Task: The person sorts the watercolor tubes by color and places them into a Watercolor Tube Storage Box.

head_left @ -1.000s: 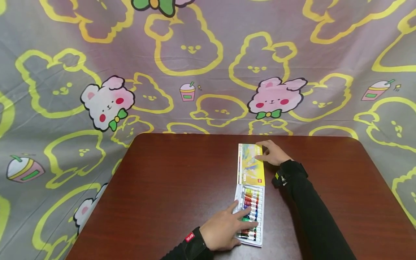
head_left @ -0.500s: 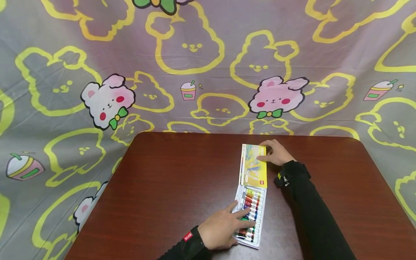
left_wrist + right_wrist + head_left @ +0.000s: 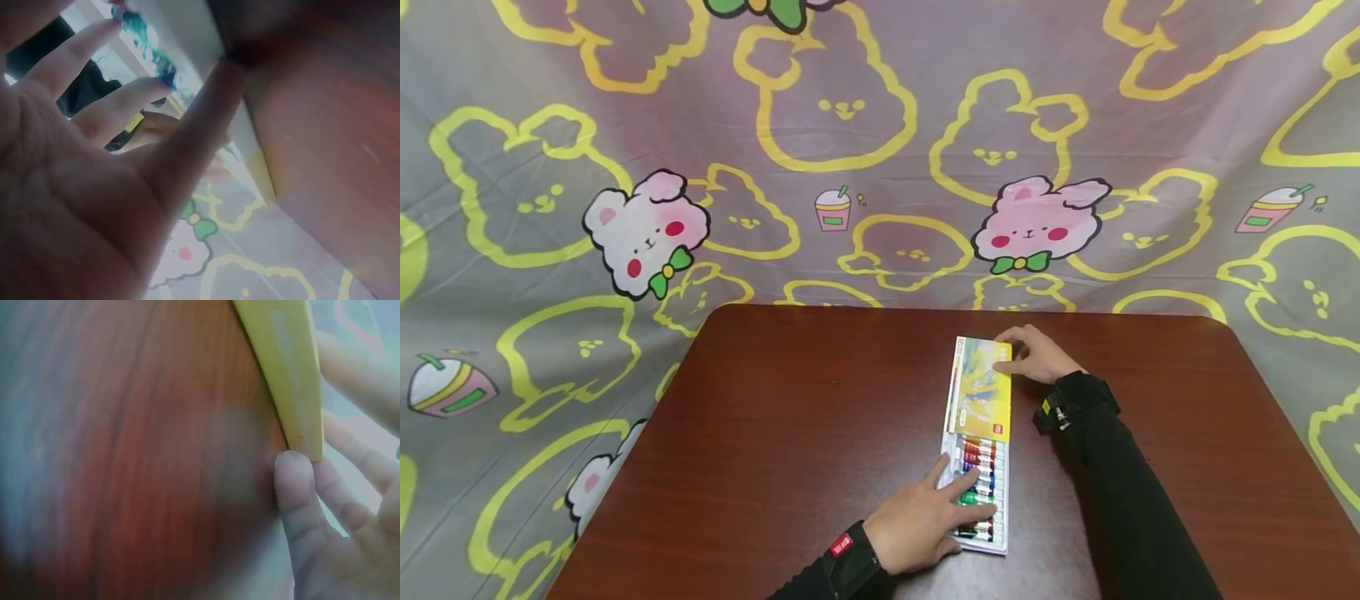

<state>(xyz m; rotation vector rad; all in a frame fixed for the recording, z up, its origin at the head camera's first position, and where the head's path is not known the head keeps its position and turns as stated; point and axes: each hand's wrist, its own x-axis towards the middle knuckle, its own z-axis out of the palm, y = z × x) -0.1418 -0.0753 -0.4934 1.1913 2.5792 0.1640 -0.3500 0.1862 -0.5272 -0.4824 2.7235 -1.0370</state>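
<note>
A white tray [image 3: 1001,546] of several small paint tubes [image 3: 979,457] lies on the table, its far end inside a yellow paint box sleeve [image 3: 981,392]. My left hand [image 3: 910,525] rests over the near part of the tray with fingers spread, their tips on the tubes. One finger lies along the tray's left side in the left wrist view. My right hand [image 3: 1037,354] holds the sleeve at its far right corner. In the right wrist view the thumb [image 3: 295,481] presses at the corner of the sleeve's yellow side, with the other fingers across from it.
The brown table [image 3: 805,433] reaches back to a grey-pink curtain [image 3: 880,192] printed with yellow outlines and cartoon bunnies. Both forearms wear black sleeves, with a small device [image 3: 1052,414] strapped at the right wrist.
The tray has slid farther into the sleeve, which now covers the yellow tubes at the far end. My left hand has moved slightly away from me; my right hand keeps its hold.
</note>
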